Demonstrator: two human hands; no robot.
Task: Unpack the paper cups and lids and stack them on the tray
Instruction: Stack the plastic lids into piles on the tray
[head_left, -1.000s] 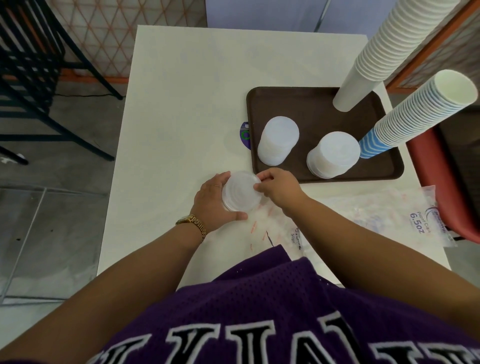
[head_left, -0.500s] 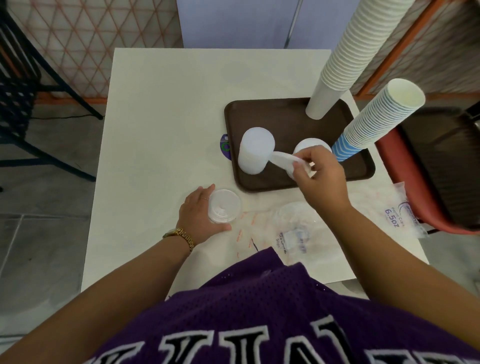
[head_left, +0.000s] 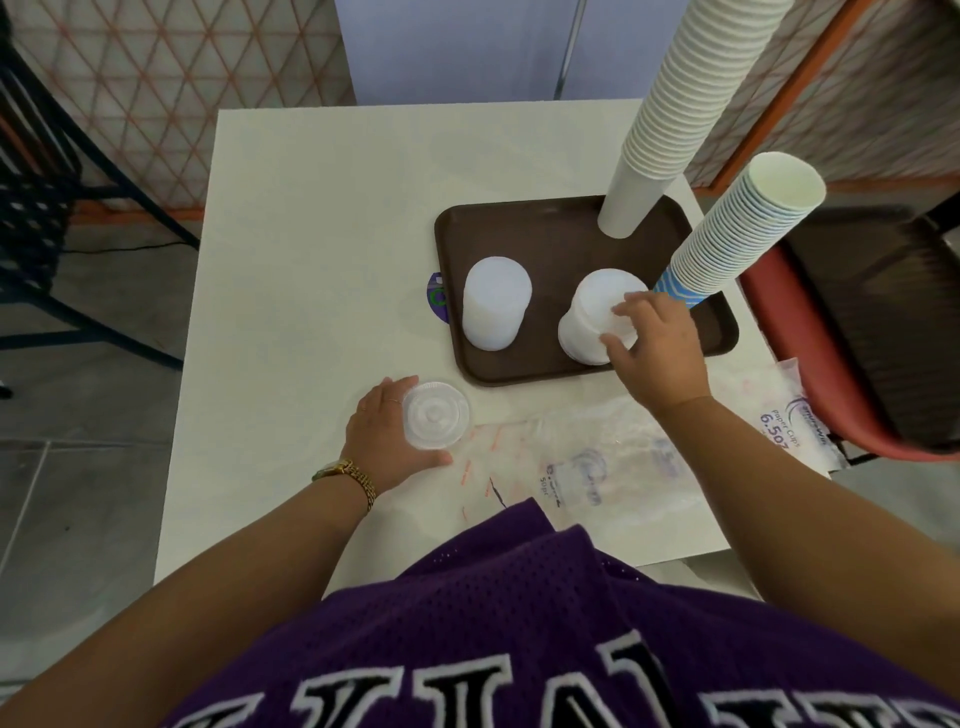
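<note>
A brown tray (head_left: 545, 228) lies on the white table (head_left: 311, 218). On it stand a tall stack of white paper cups (head_left: 675, 104), a leaning stack of blue-striped cups (head_left: 737, 234) and two stacks of white lids, a left stack (head_left: 496, 301) and a right stack (head_left: 587, 317). My right hand (head_left: 657, 353) reaches over the tray's near edge, with its fingers curled round the top lids of the right stack. My left hand (head_left: 387, 441) cups a short pile of clear lids (head_left: 435, 414) on the table, left of the tray.
Flat, see-through plastic bags (head_left: 597, 462) lie along the table's near edge, one printed "Paper Cups" (head_left: 784, 426) at the right. A purple sticker (head_left: 438, 296) peeks from under the tray's left rim. A red chair (head_left: 769, 312) stands right of the table, dark chairs (head_left: 31, 208) at the left.
My right hand left the clear lid pile, carried a batch of lids over the tray and now has them on the right lid stack. My left hand stayed on the pile.
</note>
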